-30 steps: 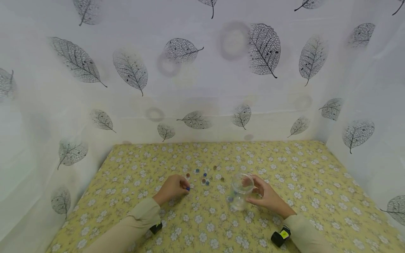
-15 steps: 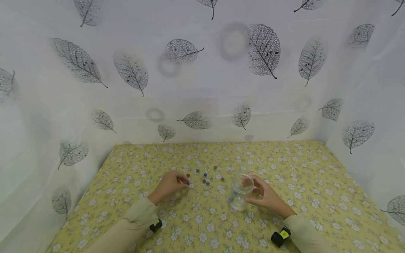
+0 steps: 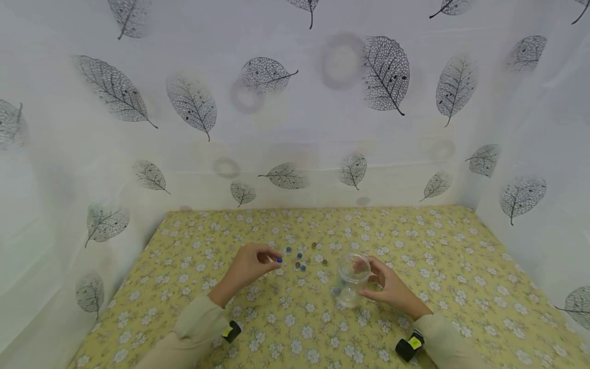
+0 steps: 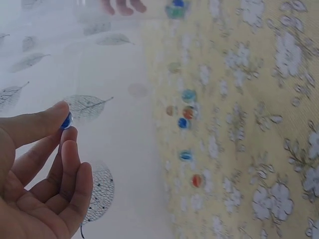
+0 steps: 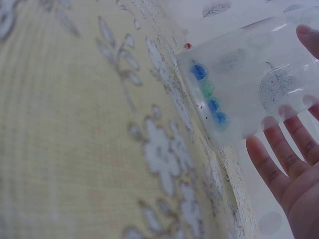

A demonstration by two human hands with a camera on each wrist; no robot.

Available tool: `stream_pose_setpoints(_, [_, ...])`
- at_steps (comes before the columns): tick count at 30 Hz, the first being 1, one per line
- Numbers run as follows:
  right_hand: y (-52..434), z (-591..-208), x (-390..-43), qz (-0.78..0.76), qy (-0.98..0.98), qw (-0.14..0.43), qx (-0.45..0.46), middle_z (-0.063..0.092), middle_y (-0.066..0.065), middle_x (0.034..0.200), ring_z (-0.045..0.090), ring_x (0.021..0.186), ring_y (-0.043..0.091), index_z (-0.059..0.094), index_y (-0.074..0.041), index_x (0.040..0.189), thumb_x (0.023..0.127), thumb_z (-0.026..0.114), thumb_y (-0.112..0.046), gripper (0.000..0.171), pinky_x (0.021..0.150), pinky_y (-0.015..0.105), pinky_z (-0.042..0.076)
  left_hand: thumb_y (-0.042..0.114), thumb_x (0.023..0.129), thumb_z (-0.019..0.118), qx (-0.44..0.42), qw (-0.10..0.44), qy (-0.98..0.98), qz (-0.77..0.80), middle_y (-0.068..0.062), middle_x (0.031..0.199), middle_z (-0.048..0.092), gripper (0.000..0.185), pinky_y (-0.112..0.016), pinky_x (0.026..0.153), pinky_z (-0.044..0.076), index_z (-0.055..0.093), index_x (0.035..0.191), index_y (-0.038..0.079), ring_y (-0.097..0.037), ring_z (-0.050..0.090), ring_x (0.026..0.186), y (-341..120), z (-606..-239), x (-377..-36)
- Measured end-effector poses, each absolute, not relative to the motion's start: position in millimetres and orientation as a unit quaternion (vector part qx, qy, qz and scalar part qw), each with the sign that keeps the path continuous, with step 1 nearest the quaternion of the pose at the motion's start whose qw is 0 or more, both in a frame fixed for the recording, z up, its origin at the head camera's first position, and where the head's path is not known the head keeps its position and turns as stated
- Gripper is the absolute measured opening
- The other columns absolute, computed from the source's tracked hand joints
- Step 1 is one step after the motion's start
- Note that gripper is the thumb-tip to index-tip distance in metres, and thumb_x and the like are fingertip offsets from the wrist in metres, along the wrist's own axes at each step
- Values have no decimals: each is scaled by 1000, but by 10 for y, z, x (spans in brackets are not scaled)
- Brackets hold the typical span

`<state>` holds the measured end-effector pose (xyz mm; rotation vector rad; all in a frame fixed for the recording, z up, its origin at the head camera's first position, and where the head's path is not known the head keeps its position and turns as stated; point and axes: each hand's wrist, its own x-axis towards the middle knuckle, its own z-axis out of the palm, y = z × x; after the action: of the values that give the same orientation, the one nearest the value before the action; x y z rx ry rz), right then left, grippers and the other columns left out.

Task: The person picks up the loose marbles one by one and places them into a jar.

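Between thumb and index finger my left hand (image 3: 246, 266) pinches a blue glass marble (image 4: 66, 121), held up over the cloth. My right hand (image 3: 392, 292) grips a clear plastic cup (image 3: 354, 279), its thumb on one side and fingertips on the other. The cup stands upright on the table, mouth up. Several blue and green marbles (image 4: 175, 10) lie at its bottom. Just past my left fingertips, loose marbles are scattered: blue ones (image 3: 299, 255), a reddish one (image 3: 297, 264) and amber ones (image 3: 324, 262). A red marble (image 4: 196, 180) shows lowest in the left wrist view.
A yellow floral cloth (image 3: 286, 333) covers the table. White curtains with a leaf print (image 3: 295, 123) hang behind it and along both sides. Each wrist bears a black strapped device (image 3: 407, 348).
My left hand has moved away from me and up with the blue marble, nearer the loose marbles, and now covers the reddish one on the left. The right hand and cup have stayed put.
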<state>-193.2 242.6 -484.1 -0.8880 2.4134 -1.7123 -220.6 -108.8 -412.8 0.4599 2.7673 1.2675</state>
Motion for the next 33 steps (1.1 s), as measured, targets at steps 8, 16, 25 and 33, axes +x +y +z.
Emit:
stream_pose_setpoints(8, [2423,-4843,-1925,-550,782,22,-292,49,26,121,56,111,12,39,3,134,85,64,3,55,87,25,50,14,78,76,155,1,886,437,1,86,70,13,-20,63,50,74,91,15,-8,59,71,-959,-3968,-2083])
stream_pose_setpoints(16, [2418,-4838,-1928,-550,783,24,-290,48,28,122,56,111,9,38,6,134,85,64,2,56,87,25,50,14,78,76,177,-3,868,463,-3,92,72,13,-20,63,50,74,92,14,-8,60,71,-797,-3860,-2005])
stream_pose_setpoints(25, [2427,-4834,-1923,-557,782,34,-276,48,26,124,54,111,2,39,4,134,85,66,1,57,87,23,49,15,81,74,217,6,849,481,-2,94,72,14,-19,66,51,74,95,14,-9,61,74,-519,-3849,-1998])
stream_pose_setpoints(33, [2422,-4834,-1934,-552,781,26,-291,48,28,122,57,110,11,36,8,134,84,65,2,58,87,24,50,18,82,73,243,16,845,477,-2,92,71,14,-19,64,50,74,95,13,-4,60,70,-283,-3862,-2009])
